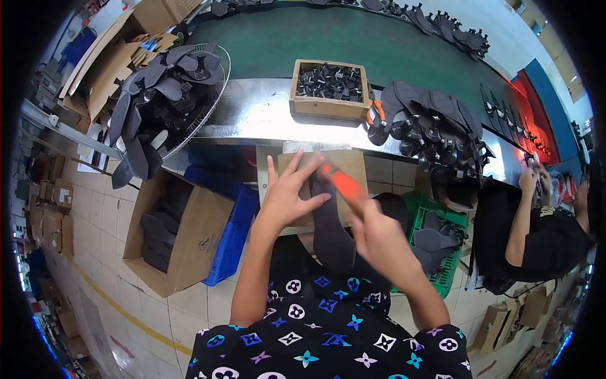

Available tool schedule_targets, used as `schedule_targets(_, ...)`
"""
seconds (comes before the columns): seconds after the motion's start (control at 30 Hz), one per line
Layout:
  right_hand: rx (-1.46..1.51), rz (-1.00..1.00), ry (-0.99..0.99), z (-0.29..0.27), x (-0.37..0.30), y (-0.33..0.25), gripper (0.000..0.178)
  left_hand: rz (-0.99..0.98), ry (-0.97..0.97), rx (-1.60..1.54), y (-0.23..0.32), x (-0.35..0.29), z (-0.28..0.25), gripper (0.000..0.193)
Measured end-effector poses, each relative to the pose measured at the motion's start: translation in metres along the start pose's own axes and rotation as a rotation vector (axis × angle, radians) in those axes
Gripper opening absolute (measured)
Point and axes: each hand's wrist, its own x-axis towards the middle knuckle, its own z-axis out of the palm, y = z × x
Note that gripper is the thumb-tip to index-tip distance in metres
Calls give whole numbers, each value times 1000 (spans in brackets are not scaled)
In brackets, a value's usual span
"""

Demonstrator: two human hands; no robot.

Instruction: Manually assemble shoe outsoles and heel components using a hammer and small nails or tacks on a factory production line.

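Note:
A dark shoe insole (332, 243) lies lengthwise over a brown work board (355, 165), its wide near end reaching past the board's edge toward my body. My left hand (289, 194) presses on the board and the insole's left side, fingers spread and thumb across the insole. In my right hand (385, 243) is a hammer (344, 184) with an orange-red part, blurred by motion. The hammer's far end is at the insole's far end, close to my left fingertips. Whatever lies under it there is hidden.
Beyond the board stand a wooden box of small black parts (329, 82), orange-handled pliers (376, 114) and a pile of dark soles with straps (435, 120). A wire basket (218, 95) holds more. Below are a carton (199, 234) and a green crate (447, 271). At right, a co-worker's arm (521, 215).

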Motion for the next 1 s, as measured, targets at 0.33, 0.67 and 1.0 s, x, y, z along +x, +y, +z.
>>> schedule_targets(0.33, -98, 62, -20, -10, 8, 17, 43, 81, -176, -571, 57, -53, -57, 20)
schedule_targets(0.67, -157, -252, -327, 2, 30, 15, 34, -176, -551, -1204, 108, -83, -79, 28)
schedule_targets(1.0, 880, -504, -726, -47, 39, -8, 25, 175, -870, -1477, 109, -72, -56, 25)
